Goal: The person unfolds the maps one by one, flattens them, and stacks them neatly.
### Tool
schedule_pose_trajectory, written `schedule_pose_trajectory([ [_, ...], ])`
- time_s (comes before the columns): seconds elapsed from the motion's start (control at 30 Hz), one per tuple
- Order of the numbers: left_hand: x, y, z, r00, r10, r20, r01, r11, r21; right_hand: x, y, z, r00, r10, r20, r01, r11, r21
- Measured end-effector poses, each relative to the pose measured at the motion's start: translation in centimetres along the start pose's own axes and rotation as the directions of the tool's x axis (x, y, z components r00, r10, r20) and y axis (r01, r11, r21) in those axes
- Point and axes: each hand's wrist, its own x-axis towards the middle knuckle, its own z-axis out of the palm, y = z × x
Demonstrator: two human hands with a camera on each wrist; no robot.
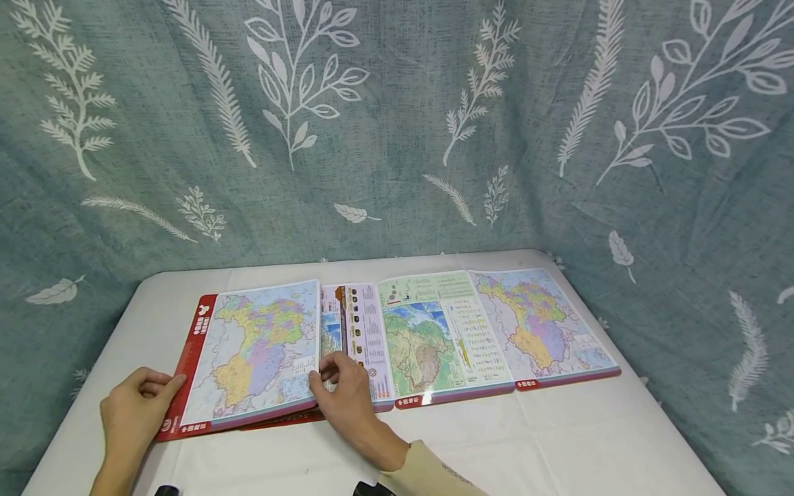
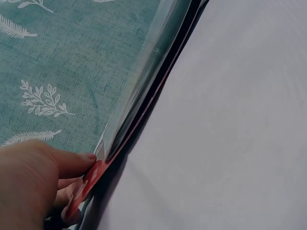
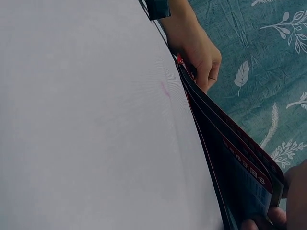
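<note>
Left on the worktop [image 1: 546, 441], fingers pinch the map [image 1: 254, 351]: the left hand [image 1: 132, 408] its red edge, the right hand [image 1: 346, 394] the opposite one. Positioning seems underway, next likely needing matched hands.

The panelled map [image 1: 260, 358] at 8 o'clock looks to me like smooth, coated paper; its green panel [image 1: 418, 344] is glossy, with a white glint on the 6 o'clock edge; the curtain [image 1: 397, 193] at 12 is matt cloth, coarsely woven; the tablecloth [image 1: 533, 441] at 5, dull, faintly creased fabric; the sleeve [image 1: 424, 472] at 6, matt cloth.
</note>
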Motion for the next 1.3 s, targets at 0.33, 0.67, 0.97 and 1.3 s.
schedule_pose_trajectory([
  [0.33,-0.6,0.8,0.8,1.000,0.026,0.010,-0.026,0.999,-0.019,-0.3,0.6,-1.4,1.000,-0.005,0.024,0.004,1.000,0.026],
  [0.67,-1.3,1.8,1.4,0.998,0.053,0.026,-0.052,0.998,-0.039,-0.4,1.4,-2.8,1.000,-0.022,0.010,0.022,1.000,-0.004],
  [0.97,-1.7,2.5,2.0,0.995,0.091,0.037,-0.088,0.994,-0.059,-0.6,1.9,-3.9,1.000,-0.015,0.000,0.015,0.999,-0.030],
  [1.3,-2.1,3.3,2.6,0.991,0.111,0.076,-0.106,0.992,-0.068,-0.8,2.3,-5.0,0.999,0.013,-0.035,-0.015,0.998,-0.056],
])
